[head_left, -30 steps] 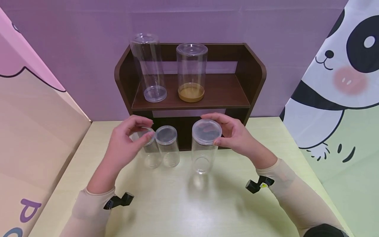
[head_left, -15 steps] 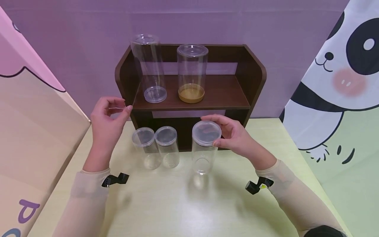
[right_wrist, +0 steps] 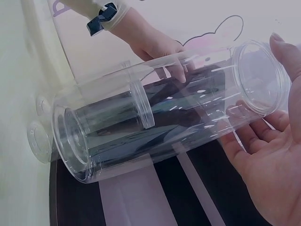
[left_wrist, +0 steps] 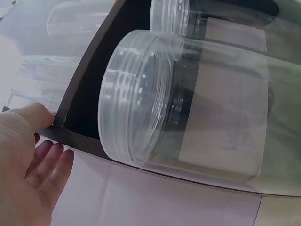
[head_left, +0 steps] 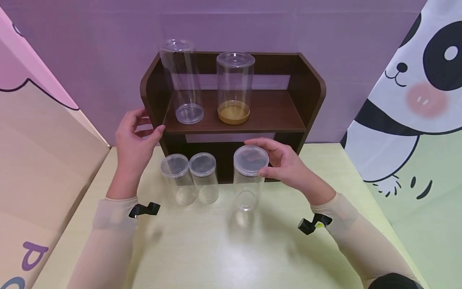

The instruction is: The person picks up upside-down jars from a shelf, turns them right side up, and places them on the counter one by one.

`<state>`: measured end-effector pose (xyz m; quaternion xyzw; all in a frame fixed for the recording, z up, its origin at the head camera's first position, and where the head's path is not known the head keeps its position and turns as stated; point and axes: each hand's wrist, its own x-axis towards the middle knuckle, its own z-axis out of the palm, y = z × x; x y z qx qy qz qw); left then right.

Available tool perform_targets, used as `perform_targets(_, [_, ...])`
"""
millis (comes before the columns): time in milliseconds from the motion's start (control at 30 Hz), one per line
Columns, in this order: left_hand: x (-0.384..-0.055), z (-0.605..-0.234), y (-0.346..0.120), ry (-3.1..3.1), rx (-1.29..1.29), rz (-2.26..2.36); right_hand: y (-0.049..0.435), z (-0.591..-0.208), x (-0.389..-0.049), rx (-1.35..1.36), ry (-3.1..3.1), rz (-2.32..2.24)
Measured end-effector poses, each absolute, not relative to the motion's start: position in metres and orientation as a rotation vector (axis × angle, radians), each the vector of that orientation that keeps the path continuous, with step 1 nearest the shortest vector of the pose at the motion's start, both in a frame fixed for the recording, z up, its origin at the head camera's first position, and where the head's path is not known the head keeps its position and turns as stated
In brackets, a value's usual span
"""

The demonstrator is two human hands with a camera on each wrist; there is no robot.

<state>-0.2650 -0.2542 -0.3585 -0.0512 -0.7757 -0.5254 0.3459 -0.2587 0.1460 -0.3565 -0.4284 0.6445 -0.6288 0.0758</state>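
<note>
My left hand [head_left: 135,146] grips the left side of a dark brown two-tier shelf [head_left: 314,90], its thumb on the front edge and the other fingers along the outer side. In the left wrist view the thumb and fingers lie on either side of the shelf's side panel [left_wrist: 80,140]. My right hand [head_left: 286,166] holds a large clear jar [head_left: 247,190] round its lid; the jar stands upright on the table before the shelf. Two smaller lidded clear jars, a left one [head_left: 175,168] and one beside it [head_left: 203,166], stand side by side between the hands.
On the upper shelf board two tall clear jars stand upside down: one with a clear lid [head_left: 189,114] at the left, one with a golden lid [head_left: 233,114] beside it. A purple backdrop [head_left: 90,60] hangs behind the pale table [head_left: 231,257].
My left hand has left the lid of the left small jar, moved up and left, and taken hold of the shelf's side. The right hand stays on the large jar.
</note>
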Motion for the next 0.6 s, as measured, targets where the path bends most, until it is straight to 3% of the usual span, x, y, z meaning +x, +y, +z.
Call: perform_targets(600, [-0.267,-0.363,-0.253,-1.972,-0.146,-1.466,0.133,-0.363,-0.273,-1.21,1.928,-1.918])
